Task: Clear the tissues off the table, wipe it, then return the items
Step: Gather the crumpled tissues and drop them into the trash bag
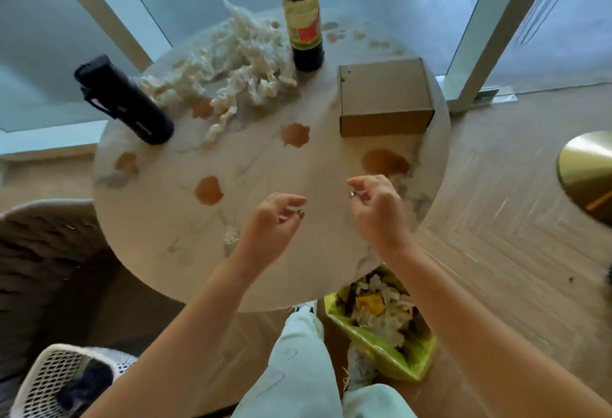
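A round marble table (265, 272) carries several brown liquid spots (295, 134). A pile of crumpled white tissues (231, 66) lies at its far left side. A black flask (126, 101), a dark sauce bottle (303, 16) and a cardboard box (384, 96) stand around the pile. My left hand (275, 222) and my right hand (377, 205) hover over the near part of the table, fingers loosely curled, holding nothing that I can make out. A small tissue scrap (231, 235) lies by my left wrist.
A bin lined with a green bag (384, 348), holding tissues, stands on the wooden floor under the table's near right edge. A grey chair (49, 258) is at left, a white mesh basket (59, 381) at bottom left, a gold round base (589, 172) at right.
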Tool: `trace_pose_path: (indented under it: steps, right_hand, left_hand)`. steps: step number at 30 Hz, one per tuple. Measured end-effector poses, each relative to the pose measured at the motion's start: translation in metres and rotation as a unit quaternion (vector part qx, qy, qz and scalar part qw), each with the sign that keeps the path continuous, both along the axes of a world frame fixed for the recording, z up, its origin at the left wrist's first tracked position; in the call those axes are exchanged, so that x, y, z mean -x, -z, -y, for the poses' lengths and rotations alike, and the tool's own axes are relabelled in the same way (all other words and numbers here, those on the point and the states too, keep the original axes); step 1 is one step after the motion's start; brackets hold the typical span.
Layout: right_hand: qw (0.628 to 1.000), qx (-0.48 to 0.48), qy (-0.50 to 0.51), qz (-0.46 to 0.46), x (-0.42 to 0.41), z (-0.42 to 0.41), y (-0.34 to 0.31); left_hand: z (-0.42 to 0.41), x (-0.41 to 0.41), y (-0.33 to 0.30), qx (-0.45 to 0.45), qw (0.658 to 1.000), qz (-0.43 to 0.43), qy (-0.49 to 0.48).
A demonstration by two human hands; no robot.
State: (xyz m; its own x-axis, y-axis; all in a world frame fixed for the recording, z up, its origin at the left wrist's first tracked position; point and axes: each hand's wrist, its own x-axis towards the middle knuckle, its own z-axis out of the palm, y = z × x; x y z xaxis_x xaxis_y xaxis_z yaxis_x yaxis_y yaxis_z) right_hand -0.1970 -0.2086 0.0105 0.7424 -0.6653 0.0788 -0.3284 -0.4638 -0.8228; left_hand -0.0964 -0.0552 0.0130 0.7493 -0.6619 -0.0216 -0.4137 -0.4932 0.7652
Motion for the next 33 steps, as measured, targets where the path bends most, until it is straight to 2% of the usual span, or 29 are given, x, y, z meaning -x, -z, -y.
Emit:
trace_pose_path:
  steps: [5, 10, 14, 18, 20, 26, 30, 33]
  right_hand:
    - [0.996, 0.017, -0.077, -0.037, -0.082, -0.003, -0.017]
    - [0.991, 0.05, -0.114, -0.057, -0.17, 0.003, -0.024]
    - [0.981, 0.086, -0.148, -0.092, -0.236, 0.009, -0.013]
    - [0.96, 0.113, -0.201, -0.16, -0.288, 0.015, 0.008]
    - [0.948, 0.123, -0.225, -0.186, -0.309, 0.016, 0.016]
    - [0.919, 0.193, -0.251, -0.235, -0.347, 0.019, 0.034]
    - [0.927, 0.232, -0.225, -0.188, -0.35, 0.021, 0.04]
    - [0.948, 0.251, -0.192, -0.047, -0.342, 0.017, 0.032]
  left_hand:
    - [-0.015, -0.087, -0.001, -0.009, 0.996, 0.034, -0.083]
    - [-0.011, -0.173, 0.003, -0.039, 0.991, 0.077, -0.103]
    - [-0.001, -0.226, 0.012, -0.13, 0.98, 0.114, -0.102]
    - [0.005, -0.255, 0.022, -0.214, 0.969, 0.104, -0.068]
    - [0.006, -0.262, 0.029, -0.21, 0.971, 0.105, -0.045]
    - [0.005, -0.275, 0.044, -0.095, 0.991, 0.087, -0.036]
    - [0.003, -0.276, 0.04, -0.068, 0.993, 0.085, -0.053]
    - [0.001, -0.272, 0.035, -0.05, 0.993, 0.087, -0.062]
